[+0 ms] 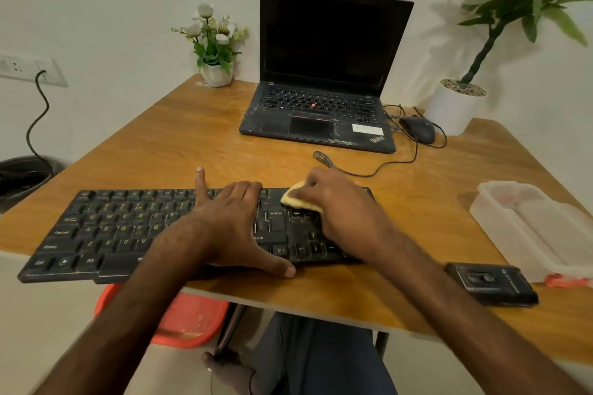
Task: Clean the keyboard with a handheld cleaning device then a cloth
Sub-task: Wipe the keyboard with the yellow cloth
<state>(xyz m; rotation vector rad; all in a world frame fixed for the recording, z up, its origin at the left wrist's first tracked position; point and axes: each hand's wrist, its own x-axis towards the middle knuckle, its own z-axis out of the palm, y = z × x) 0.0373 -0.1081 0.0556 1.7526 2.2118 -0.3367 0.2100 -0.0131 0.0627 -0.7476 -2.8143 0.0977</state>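
Observation:
A black keyboard (106, 234) lies along the near edge of the wooden table (192, 138), its left end sticking out past the edge. My left hand (231, 228) lies flat on the keyboard's middle, fingers spread, thumb at the front edge. My right hand (346, 212) grips a yellow cloth (298, 199) and holds it against the keys at the keyboard's right end. A black handheld device (491, 284) lies on the table to the right of the keyboard.
An open black laptop (321, 74) stands at the back, with a wired mouse (418, 128) beside it. A translucent plastic box (532, 228) sits at the right. Two potted plants (215, 42) (455, 106) stand at the back. An orange tray (189, 321) lies under the table, and a black bin (22, 173) stands at the left.

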